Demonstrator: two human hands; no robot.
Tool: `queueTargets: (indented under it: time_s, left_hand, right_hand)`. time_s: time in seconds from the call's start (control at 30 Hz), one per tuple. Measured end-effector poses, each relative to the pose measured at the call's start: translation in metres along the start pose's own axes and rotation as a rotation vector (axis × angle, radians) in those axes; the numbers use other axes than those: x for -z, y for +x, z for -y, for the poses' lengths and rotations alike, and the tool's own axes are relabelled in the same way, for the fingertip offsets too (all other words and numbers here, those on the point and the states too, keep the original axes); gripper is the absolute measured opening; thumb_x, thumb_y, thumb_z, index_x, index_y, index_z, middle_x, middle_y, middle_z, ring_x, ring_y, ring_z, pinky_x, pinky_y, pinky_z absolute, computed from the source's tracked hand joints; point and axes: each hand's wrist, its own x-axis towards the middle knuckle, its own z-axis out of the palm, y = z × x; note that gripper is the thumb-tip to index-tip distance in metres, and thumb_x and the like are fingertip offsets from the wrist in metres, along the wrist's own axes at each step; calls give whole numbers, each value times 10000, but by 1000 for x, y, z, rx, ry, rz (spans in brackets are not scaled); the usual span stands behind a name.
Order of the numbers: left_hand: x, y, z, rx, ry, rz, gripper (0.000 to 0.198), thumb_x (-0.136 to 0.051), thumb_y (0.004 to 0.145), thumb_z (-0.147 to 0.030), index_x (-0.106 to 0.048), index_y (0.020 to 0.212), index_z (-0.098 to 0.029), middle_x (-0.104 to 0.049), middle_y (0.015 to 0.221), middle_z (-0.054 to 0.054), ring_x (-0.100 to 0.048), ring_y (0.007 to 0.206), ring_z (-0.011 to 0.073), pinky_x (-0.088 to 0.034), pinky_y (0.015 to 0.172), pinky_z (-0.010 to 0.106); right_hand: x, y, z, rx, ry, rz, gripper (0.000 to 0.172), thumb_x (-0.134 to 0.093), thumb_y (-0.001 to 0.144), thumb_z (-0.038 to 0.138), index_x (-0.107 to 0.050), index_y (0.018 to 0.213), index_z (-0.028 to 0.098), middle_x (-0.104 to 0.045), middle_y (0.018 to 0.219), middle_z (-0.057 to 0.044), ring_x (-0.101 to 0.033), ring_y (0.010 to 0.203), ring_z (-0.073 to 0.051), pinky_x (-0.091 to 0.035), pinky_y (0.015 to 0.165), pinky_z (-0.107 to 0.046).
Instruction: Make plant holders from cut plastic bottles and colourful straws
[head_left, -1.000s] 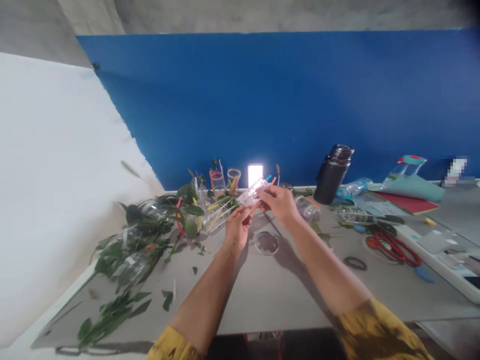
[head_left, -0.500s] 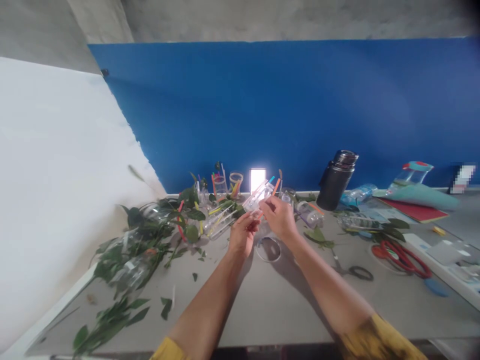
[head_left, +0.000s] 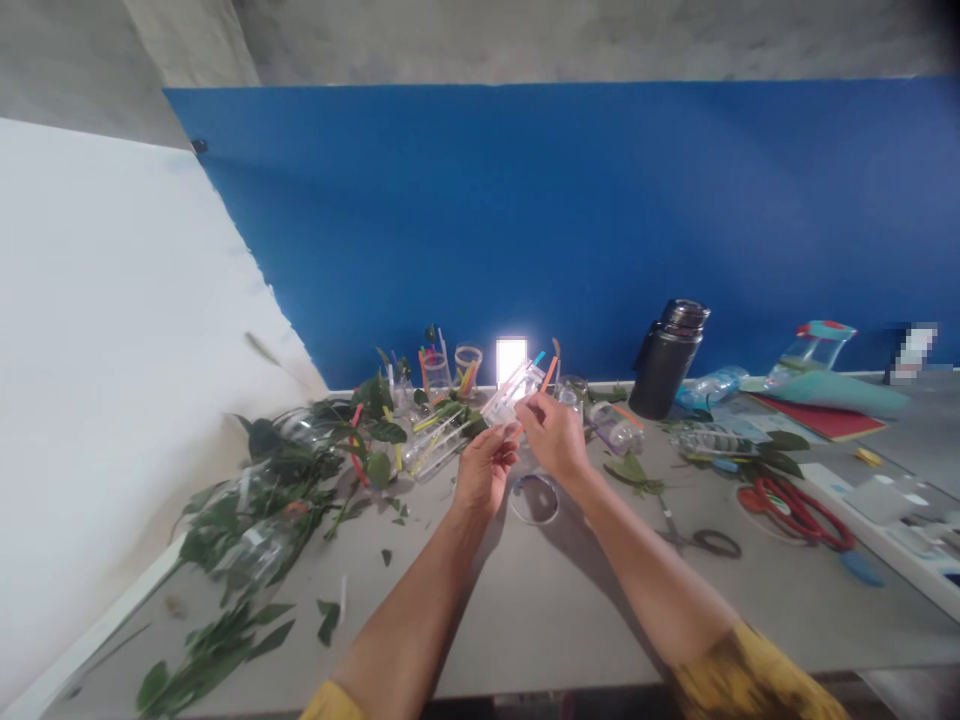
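Close together over the middle of the table, my two hands work at a clear plastic container (head_left: 517, 388) with pale straws along its side. My left hand (head_left: 482, 472) has its fingers curled round the container's lower end. In my right hand (head_left: 556, 436) an orange straw (head_left: 550, 373) is pinched against the container, its tip sticking up above the fingers. A blue straw end (head_left: 538, 357) shows beside it. Directly below my hands lies a clear plastic ring or cut bottle piece (head_left: 535, 499). Fingers hide most of the container's base.
Leafy cuttings (head_left: 217, 520) and clear bottles cover the left side. Cups with straws (head_left: 469, 362) and a bright phone-like screen (head_left: 511, 360) stand at the back. To the right are a black flask (head_left: 669, 358), dark-handled scissors (head_left: 716, 543), red-handled scissors (head_left: 802, 510) and a red folder (head_left: 825, 417).
The view has shifted slightly, so the scene sits a little further left. My hands keep nearly the same grip on the container and orange straw.
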Motion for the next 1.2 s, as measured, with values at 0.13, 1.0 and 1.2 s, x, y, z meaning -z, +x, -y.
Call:
queueTargets:
  time_s: [0.13,1.0,1.2]
  left_hand:
    - [0,0,1,-16,23,-10,387,-982,571,-342,-784,856,-168,-802,962,92,-651,706,126,-462,656,278]
    - [1,-2,4,-18,39,-26,325,-967,556,-304,-747,755,-171,-801,958,75,-491,568,58,-339,536,235]
    - [-2,-2,4,-37,19,5,333,-949,612,-245,-802,900,-167,-810,1013,105,-607,640,102,-434,604,260]
  right_hand:
    - [-1,1,-3,-15,21,-56,227,-584,889,422,-718,930,244,-745,800,-25,-657,748,-212,-435,695,-289]
    - [-11,6,-16,-132,178,-65,283,-655,838,487,-694,943,226,-727,699,-8,-651,650,-214,-448,632,-293]
    - [-9,7,-13,-93,91,-95,300,-641,846,467,-703,997,216,-653,636,20,-608,633,-213,-411,633,-299]
